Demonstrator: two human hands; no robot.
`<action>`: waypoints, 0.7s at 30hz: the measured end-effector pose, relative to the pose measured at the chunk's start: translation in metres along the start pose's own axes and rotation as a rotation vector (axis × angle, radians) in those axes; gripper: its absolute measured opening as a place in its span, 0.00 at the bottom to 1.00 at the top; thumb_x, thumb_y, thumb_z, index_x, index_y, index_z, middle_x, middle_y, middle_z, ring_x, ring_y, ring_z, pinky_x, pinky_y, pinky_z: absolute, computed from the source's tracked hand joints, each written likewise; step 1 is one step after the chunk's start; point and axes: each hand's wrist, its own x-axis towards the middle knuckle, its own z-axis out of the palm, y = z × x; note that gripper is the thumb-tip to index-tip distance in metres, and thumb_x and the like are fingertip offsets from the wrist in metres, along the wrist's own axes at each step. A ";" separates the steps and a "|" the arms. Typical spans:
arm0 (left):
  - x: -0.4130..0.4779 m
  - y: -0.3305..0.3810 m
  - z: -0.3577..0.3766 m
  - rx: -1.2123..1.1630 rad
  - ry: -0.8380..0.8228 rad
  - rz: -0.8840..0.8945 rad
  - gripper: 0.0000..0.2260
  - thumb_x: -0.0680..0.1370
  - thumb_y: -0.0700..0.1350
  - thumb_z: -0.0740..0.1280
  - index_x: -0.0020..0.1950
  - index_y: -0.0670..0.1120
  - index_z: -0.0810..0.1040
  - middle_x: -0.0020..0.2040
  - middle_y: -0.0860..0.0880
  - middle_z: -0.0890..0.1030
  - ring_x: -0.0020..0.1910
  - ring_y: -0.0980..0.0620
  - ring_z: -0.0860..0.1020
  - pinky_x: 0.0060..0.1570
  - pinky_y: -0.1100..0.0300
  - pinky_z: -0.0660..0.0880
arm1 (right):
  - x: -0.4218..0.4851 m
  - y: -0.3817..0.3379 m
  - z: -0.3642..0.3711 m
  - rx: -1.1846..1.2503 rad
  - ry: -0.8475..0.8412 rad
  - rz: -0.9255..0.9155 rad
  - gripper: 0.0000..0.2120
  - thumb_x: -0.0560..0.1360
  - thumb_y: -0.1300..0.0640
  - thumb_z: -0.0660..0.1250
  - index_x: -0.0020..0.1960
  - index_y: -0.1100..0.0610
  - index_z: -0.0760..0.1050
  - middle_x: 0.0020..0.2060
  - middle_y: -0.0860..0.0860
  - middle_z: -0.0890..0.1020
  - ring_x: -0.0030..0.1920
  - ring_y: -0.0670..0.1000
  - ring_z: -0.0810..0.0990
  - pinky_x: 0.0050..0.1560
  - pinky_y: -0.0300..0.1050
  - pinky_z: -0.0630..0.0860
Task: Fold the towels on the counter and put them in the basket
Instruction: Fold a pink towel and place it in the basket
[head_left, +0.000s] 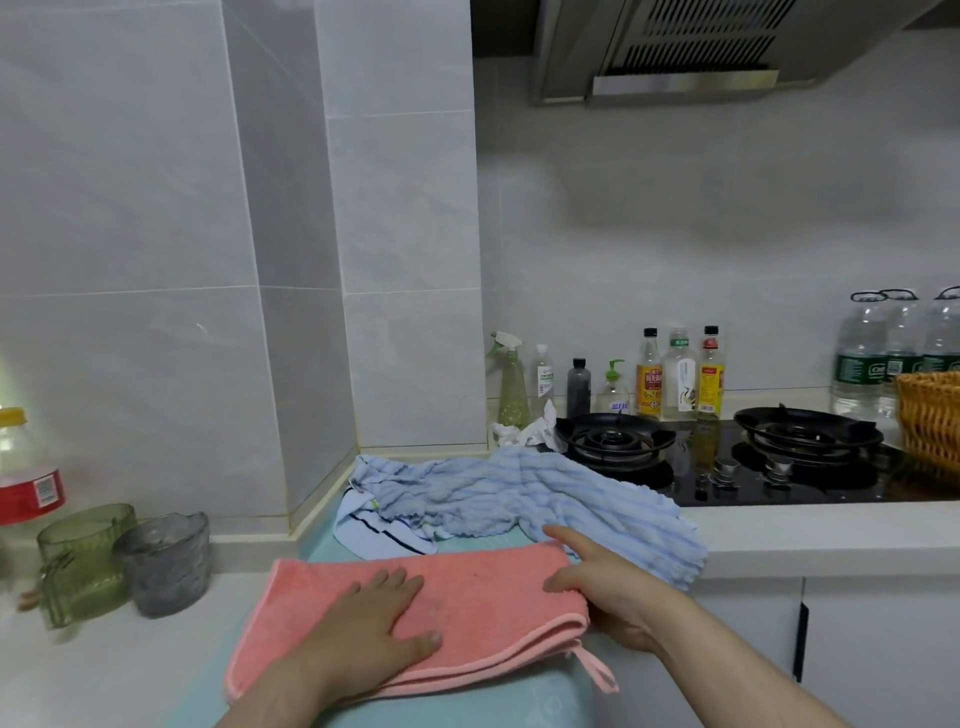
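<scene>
- The pink towel (483, 587), folded once, lies long axis left-right on the worktop (779, 535).
- The left hand (374, 629) presses flat on it, fingers straight.
- The right hand (602, 587) pinches its right end and is the hand nearer the basket.
- The basket (930, 421) is far right, past the stove (727, 467); its inside is not visible.
- The blue towels (519, 493) lie rumpled just behind.

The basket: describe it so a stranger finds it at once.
Start at the black gas hob. Just right of it, at the picture's right edge, sits the basket, in front of large clear water bottles. It alone is woven and golden-brown.
</scene>
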 end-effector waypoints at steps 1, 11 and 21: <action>-0.001 0.002 0.000 -0.010 -0.008 -0.007 0.55 0.54 0.82 0.42 0.78 0.59 0.49 0.79 0.55 0.47 0.78 0.56 0.46 0.75 0.56 0.42 | 0.000 0.000 0.000 0.044 -0.044 0.010 0.30 0.72 0.71 0.64 0.68 0.46 0.70 0.58 0.58 0.77 0.43 0.57 0.80 0.40 0.47 0.77; 0.013 0.065 -0.014 -0.011 -0.118 0.051 0.61 0.55 0.81 0.60 0.79 0.54 0.42 0.79 0.54 0.41 0.78 0.54 0.41 0.76 0.52 0.41 | -0.024 -0.005 -0.036 0.204 -0.145 -0.088 0.37 0.67 0.78 0.63 0.73 0.58 0.65 0.62 0.58 0.73 0.55 0.59 0.77 0.48 0.48 0.76; 0.019 0.057 0.007 -0.589 0.127 -0.050 0.44 0.61 0.73 0.68 0.74 0.55 0.66 0.71 0.57 0.68 0.70 0.54 0.67 0.69 0.58 0.63 | -0.033 -0.057 0.007 -0.205 -0.011 -0.189 0.39 0.71 0.69 0.67 0.75 0.45 0.59 0.62 0.54 0.68 0.38 0.52 0.80 0.30 0.41 0.76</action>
